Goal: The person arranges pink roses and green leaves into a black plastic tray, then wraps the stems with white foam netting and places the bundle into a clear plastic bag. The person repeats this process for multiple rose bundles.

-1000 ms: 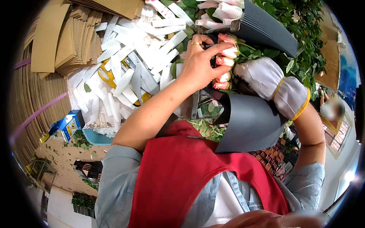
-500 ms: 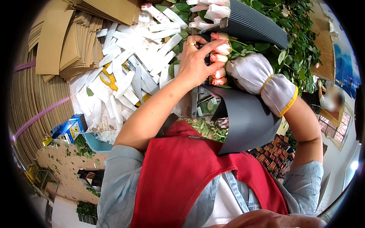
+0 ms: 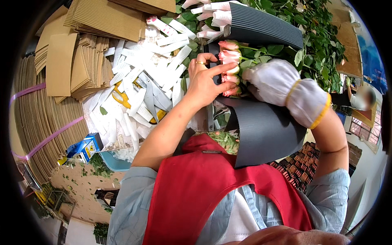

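A bare left hand (image 3: 206, 79), wearing a ring, curls its fingers and thumb around a row of pink rosebuds (image 3: 229, 61), the index finger stretched across the blooms. The right hand (image 3: 271, 79), in a white glove with a yellow cuff, closes on the same bunch of roses from the other side, among the green leaves. The buds sit in the middle of the view, between two sheets of dark grey corrugated wrap (image 3: 265, 130), one above and one below the hands. To the left lie a heap of white paper strips (image 3: 134, 90), yellow-handled scissors (image 3: 118, 96) and stacks of brown cardboard (image 3: 77, 61). A red apron (image 3: 196, 188) fills the lower view.
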Demonstrator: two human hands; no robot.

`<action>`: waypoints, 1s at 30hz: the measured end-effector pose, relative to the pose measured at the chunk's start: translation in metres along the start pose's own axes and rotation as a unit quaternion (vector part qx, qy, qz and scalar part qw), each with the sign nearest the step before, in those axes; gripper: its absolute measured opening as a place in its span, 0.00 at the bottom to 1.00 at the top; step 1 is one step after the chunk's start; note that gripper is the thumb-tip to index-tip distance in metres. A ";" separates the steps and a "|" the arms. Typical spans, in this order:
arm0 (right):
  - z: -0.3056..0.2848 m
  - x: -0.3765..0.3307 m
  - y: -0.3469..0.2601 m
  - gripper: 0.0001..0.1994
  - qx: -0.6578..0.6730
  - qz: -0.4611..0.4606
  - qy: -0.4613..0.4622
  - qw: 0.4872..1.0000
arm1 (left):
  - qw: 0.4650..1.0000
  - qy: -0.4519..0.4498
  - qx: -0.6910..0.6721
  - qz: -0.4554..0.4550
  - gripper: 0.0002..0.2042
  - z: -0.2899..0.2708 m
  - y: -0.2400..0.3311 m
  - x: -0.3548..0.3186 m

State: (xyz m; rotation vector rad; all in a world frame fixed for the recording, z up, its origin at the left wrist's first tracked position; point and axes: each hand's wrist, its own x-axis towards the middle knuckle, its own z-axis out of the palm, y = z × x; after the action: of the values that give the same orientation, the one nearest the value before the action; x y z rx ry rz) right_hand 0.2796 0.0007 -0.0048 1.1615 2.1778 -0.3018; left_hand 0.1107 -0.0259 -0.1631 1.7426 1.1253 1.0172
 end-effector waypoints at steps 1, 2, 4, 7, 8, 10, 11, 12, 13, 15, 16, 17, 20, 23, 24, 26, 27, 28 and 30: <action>-0.014 -0.005 -0.001 0.08 0.018 -0.010 0.008 1.000 | 1.000 0.001 0.004 -0.010 0.24 0.000 0.002 -0.001; -0.021 -0.006 -0.001 0.06 0.037 -0.021 0.015 0.999 | 1.000 0.001 0.007 -0.021 0.24 -0.001 0.002 -0.002; 0.006 0.003 0.009 0.07 0.080 -0.132 0.069 0.985 | 1.000 -0.019 0.009 -0.023 0.25 -0.002 0.005 0.000; 0.019 0.009 0.006 0.07 0.090 -0.149 0.113 0.978 | 0.998 -0.041 0.017 -0.037 0.27 -0.006 0.010 0.002; 0.026 0.009 0.007 0.07 0.082 -0.155 0.127 0.976 | 0.998 -0.044 0.011 -0.041 0.27 -0.006 0.011 0.002; 0.029 0.009 0.007 0.07 0.066 -0.154 0.123 0.978 | 0.998 -0.043 0.010 -0.044 0.27 -0.006 0.010 0.002; 0.026 0.009 0.007 0.07 0.059 -0.143 0.105 0.982 | 0.998 -0.043 0.014 -0.041 0.28 -0.005 0.009 0.002; 0.020 0.010 0.007 0.07 0.051 -0.134 0.088 0.986 | 0.998 -0.040 0.018 -0.039 0.28 -0.006 0.009 0.002; 0.012 0.010 0.011 0.07 0.067 -0.109 0.049 0.991 | 0.998 -0.037 0.026 -0.036 0.28 -0.006 0.009 0.002; -0.008 0.005 0.006 0.08 0.031 -0.041 0.071 0.996 | 0.998 -0.035 0.043 -0.029 0.28 -0.006 0.008 0.001; -0.011 0.004 0.005 0.08 0.011 -0.015 0.067 0.998 | 0.998 -0.039 0.039 -0.035 0.28 -0.006 0.009 0.001; -0.005 0.007 0.008 0.13 0.079 -0.020 0.061 0.995 | 0.998 -0.042 0.035 -0.041 0.28 -0.006 0.009 0.001; 0.011 0.022 0.017 0.24 0.144 -0.048 0.050 0.987 | 0.997 -0.059 0.040 -0.038 0.28 -0.009 0.013 0.006; 0.001 0.030 0.011 0.27 0.124 -0.041 0.002 0.991 | 0.995 -0.068 0.041 -0.057 0.28 -0.011 0.015 0.009; 0.002 0.027 0.013 0.27 0.130 -0.042 -0.002 0.991 | 0.995 -0.071 0.035 -0.065 0.28 -0.010 0.015 0.008; 0.004 0.020 0.016 0.28 0.142 -0.045 -0.011 0.989 | 0.996 -0.063 0.034 -0.059 0.28 -0.010 0.013 0.007; 0.007 0.020 0.016 0.18 0.124 -0.068 0.011 0.990 | 0.996 -0.065 0.032 -0.057 0.28 -0.010 0.014 0.007; 0.008 0.021 0.017 0.11 0.103 -0.092 0.034 0.990 | 0.996 -0.067 0.030 -0.056 0.28 -0.009 0.015 0.007; 0.018 0.026 0.019 0.11 0.136 -0.098 0.048 0.985 | 0.996 -0.066 0.028 -0.056 0.27 -0.008 0.014 0.005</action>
State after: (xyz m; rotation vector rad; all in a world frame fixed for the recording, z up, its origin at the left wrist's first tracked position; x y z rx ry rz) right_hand 0.2924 0.0206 -0.0330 1.1239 2.3957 -0.6582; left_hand 0.1091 -0.0233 -0.1460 1.7433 1.1637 0.7983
